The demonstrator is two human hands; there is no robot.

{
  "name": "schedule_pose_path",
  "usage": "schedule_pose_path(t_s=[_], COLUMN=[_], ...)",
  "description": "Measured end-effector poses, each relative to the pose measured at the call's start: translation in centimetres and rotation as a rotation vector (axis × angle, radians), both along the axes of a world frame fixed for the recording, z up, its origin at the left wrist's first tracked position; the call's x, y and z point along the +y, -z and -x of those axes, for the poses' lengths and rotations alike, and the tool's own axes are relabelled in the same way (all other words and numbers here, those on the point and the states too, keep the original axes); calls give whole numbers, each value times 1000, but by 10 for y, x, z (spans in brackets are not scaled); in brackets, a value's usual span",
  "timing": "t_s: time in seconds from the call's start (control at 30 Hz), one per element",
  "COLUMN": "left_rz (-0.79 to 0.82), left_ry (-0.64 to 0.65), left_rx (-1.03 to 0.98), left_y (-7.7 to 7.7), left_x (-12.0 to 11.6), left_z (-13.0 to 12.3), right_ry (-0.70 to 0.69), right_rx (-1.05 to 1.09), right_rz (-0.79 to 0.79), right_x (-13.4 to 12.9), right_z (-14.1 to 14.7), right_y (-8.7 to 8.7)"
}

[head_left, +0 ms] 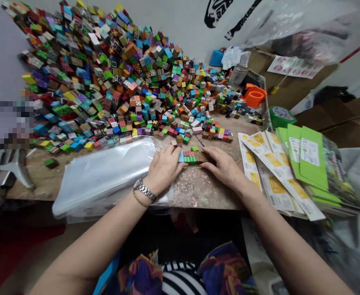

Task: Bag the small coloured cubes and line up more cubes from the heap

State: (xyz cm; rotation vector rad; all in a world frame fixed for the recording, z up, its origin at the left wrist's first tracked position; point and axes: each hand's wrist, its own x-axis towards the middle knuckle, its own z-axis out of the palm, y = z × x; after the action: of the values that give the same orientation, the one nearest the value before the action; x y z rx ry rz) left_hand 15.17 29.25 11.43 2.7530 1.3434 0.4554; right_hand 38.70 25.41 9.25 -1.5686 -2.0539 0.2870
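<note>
My left hand (164, 167), with a metal watch on its wrist, is closed on the left end of a short row of small printed cubes (190, 157). At the row's right end, my right hand (221, 164) grips it between thumb and fingers. Blue, red, green and brown faces show between the hands, and the row lies at the table surface. Just behind it sit a few loose cubes. A large heap of mixed coloured cubes (106, 78) rises at the back left. Clear plastic bags (106, 172) lie beneath and beside my left forearm.
Sticker sheets (274, 176) and green cards (313, 153) lie on the right of the table (207, 190). Behind them are green tape (281, 116), an orange holder (254, 95) and cardboard boxes. A metal tool (15, 168) is at the far left.
</note>
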Motion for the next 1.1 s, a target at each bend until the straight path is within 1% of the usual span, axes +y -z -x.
schedule_pose_path(t_s=[0.17,0.37,0.6,0.77,0.9,1.1], left_rz=[14,31,-3,36,36,26], left_ry=[22,44,36,45,78,159], left_rx=[1,52,61,99,85,30], left_y=[0,-1,0,-7,-13,-18], left_x=[4,5,4,2,-2,-2], left_z=[0,-3,-6,-6,-4,-8], right_ry=[-2,-12,-11,-8,-5,-4], right_rx=[-27,-48,-79,-29,13,28], right_rz=[9,17,30,25,39,-1], right_x=[2,7,10,6,5,22], right_z=[-5,-4,-3,-2,-8,-14], right_y=[1,-1,-1,-1,-4,-14])
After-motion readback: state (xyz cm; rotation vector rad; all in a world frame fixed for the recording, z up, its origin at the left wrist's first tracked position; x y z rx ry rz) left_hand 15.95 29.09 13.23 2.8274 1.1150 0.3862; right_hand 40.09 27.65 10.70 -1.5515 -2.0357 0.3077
